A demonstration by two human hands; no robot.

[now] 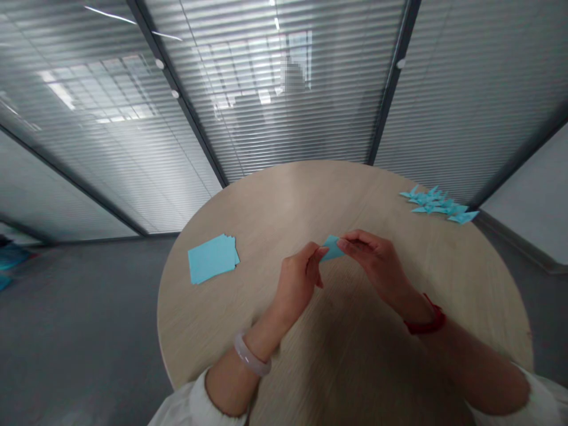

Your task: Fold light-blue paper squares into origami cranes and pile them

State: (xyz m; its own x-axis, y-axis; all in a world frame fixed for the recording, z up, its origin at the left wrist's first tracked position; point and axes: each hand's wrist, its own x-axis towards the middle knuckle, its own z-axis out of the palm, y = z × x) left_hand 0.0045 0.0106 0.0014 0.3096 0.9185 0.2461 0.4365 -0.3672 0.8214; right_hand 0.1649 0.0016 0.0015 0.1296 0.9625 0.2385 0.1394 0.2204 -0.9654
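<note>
A small folded piece of blue paper (332, 248) is held up over the middle of the round table, between both hands. My left hand (300, 277) pinches its left edge between thumb and fingers. On the other side, my right hand (376, 260) grips the upper right part with thumb and fingertips. The fingers cover both ends of the paper, so its full shape cannot be made out. To the left lies a loose stack of flat blue paper sheets (212, 260). Several folded blue paper cranes (437, 202) sit clustered at the far right.
The round wooden table (284, 201) curves away toward glass partitions with blinds (293, 130) behind it. Grey floor (110, 319) shows on the left. Some blue thing (12, 257) is partly visible at the far left edge.
</note>
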